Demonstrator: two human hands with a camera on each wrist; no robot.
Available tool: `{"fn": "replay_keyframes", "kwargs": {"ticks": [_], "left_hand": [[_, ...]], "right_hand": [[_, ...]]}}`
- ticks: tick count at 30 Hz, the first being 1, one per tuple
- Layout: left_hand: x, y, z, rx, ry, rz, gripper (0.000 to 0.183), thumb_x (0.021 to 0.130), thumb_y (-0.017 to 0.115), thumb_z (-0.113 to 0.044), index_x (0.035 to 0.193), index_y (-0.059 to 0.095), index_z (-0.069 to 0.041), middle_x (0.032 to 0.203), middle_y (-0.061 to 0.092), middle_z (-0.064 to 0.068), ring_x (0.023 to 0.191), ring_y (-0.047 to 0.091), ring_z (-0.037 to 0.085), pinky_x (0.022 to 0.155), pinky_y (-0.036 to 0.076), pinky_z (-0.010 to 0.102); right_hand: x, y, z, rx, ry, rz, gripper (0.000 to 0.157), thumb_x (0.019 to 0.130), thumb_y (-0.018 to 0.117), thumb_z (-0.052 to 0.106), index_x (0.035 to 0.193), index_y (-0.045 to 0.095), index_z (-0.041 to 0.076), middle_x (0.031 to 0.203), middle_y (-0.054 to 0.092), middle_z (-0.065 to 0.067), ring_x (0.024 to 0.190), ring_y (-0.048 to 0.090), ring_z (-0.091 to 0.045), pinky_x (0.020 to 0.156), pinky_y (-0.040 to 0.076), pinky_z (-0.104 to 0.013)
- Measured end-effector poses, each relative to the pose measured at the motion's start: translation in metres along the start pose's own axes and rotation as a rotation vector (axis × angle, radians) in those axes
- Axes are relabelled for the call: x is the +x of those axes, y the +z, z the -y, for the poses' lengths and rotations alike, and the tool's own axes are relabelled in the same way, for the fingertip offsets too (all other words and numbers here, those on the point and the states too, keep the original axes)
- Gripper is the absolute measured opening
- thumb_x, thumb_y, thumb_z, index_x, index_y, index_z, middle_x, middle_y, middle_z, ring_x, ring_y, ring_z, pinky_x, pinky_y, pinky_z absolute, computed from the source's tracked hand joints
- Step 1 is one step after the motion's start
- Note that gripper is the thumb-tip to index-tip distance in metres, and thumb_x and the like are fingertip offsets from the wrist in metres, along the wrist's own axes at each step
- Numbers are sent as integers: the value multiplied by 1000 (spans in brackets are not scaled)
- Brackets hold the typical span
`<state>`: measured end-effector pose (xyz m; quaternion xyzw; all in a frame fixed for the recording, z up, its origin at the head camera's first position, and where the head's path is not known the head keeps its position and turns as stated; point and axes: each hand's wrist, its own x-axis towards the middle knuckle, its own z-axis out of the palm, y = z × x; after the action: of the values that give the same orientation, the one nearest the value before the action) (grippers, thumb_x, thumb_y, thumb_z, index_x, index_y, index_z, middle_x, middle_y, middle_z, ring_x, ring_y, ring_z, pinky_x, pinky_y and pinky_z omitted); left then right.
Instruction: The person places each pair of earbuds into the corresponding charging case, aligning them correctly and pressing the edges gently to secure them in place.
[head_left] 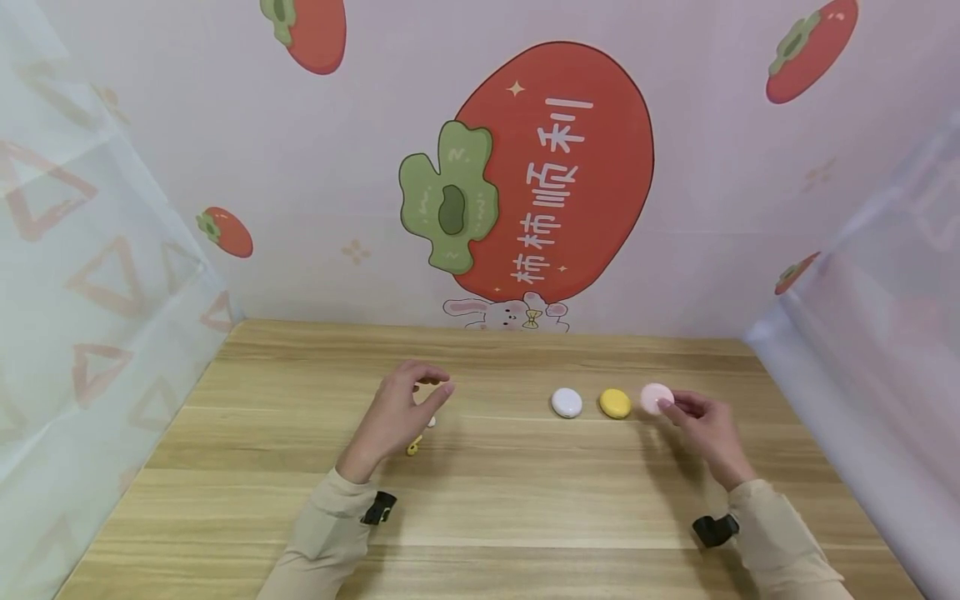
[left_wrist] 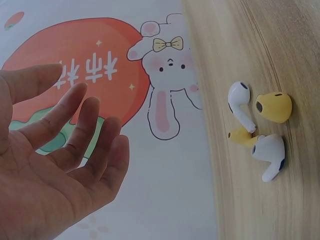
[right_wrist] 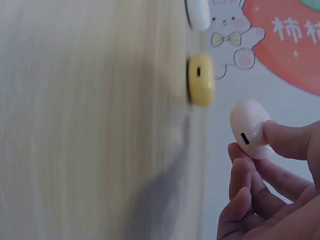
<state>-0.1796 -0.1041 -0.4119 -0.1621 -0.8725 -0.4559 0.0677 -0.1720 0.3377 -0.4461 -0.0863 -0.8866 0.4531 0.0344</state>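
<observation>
My right hand (head_left: 711,429) pinches a round pink earbud case (head_left: 655,397) between thumb and fingers, raised off the table. A dark charging slot shows on that case's edge in the right wrist view. Left of it a yellow earbud case (head_left: 615,403) and a white earbud case (head_left: 567,403) lie on the wood. My left hand (head_left: 393,417) hovers over the table holding nothing, its fingers loosely bent. Two white earbuds (left_wrist: 270,152) and two yellow earbuds (left_wrist: 275,107) lie close together near it; in the head view the hand hides most of them.
The wooden table (head_left: 495,508) meets a printed backdrop (head_left: 337,167) with persimmons and a rabbit. Pale sheets hang at the left (head_left: 67,275) and right (head_left: 892,317) sides. Each wrist bears a black strap mount (head_left: 379,507).
</observation>
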Motion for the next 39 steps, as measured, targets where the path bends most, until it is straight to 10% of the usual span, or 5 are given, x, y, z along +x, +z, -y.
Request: {"fn": "replay_keyframes", "kwargs": {"ticks": [24, 39], "left_hand": [[-2, -4, -2, -4, -2, 10, 24, 99, 68, -20, 114, 72, -2, 114, 66, 10, 109, 61, 31, 95, 48, 50], [-1, -3, -1, 11, 28, 8, 20, 97, 70, -18, 111, 73, -3, 111, 67, 7, 105, 61, 25, 92, 49, 47]], "right_hand": [[19, -14, -18, -230, 151, 35, 60, 100, 62, 40, 125, 61, -15, 115, 65, -30, 99, 57, -34, 72, 45, -31], [22, -19, -20, -261, 190, 33, 54, 97, 65, 43, 111, 72, -8, 94, 74, -15, 85, 60, -23, 65, 45, -30]]}}
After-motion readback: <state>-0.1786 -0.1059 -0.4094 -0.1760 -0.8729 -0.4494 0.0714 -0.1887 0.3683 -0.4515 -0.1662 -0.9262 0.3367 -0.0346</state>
